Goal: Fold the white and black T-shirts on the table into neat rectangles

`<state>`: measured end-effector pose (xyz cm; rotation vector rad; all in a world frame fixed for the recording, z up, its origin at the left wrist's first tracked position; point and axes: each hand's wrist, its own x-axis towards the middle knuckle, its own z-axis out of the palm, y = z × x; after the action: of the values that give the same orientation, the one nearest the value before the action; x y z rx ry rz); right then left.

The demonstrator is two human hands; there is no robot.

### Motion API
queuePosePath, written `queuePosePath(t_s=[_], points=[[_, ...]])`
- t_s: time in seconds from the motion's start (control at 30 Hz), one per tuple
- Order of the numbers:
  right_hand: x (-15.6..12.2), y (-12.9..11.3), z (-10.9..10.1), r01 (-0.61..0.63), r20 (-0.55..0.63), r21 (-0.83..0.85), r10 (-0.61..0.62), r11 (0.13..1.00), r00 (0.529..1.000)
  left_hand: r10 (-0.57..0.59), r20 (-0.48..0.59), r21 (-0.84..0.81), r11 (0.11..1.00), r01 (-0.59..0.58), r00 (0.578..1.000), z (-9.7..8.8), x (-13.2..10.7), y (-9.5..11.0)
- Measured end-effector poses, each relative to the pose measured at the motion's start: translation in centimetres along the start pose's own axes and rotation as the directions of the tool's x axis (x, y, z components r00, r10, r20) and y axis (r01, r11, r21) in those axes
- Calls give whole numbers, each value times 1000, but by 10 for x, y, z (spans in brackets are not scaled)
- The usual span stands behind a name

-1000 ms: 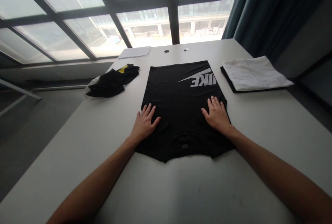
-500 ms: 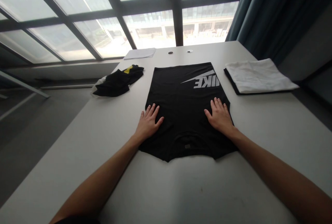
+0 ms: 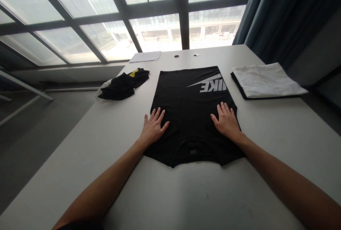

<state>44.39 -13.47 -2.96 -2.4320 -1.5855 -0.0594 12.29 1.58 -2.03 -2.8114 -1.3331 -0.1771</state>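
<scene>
A black T-shirt point(image 3: 190, 109) with a white logo lies spread flat on the white table point(image 3: 279, 134), its sides folded in. My left hand point(image 3: 153, 127) rests palm down on the shirt's left edge, fingers stretched out. On the shirt's right edge lies my right hand point(image 3: 227, 121), also flat with fingers apart. Neither hand grips the cloth.
A crumpled black garment with a yellow tag point(image 3: 122, 85) sits near the table's left edge. Folded white cloth on a dark piece point(image 3: 266, 80) lies at the right. A sheet of paper point(image 3: 145, 56) and two cable holes are at the far end, by the window.
Both hands stay flat on the shirt; the view has shifted slightly, so everything sits a little lower and further right in the picture.
</scene>
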Motion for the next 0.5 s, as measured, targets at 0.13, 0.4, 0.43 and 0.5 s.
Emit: queuePosePath(t_s=[0.13, 0.4, 0.43, 0.5], points=[[1, 1, 2, 2, -8, -5, -2, 1000, 1000, 58, -92, -3, 998, -58, 994, -10, 0, 5], [0, 0, 2, 7, -11, -14, -7, 1000, 1000, 81, -59, -87, 993, -86, 995, 0, 5, 2], [0, 0, 2, 7, -11, -14, -7, 1000, 1000, 75, -35, -72, 994, -78, 997, 3, 5, 0], [0, 0, 3, 7, -12, -14, -7, 1000, 1000, 73, -5, -48, 996, -74, 997, 7, 6, -3]])
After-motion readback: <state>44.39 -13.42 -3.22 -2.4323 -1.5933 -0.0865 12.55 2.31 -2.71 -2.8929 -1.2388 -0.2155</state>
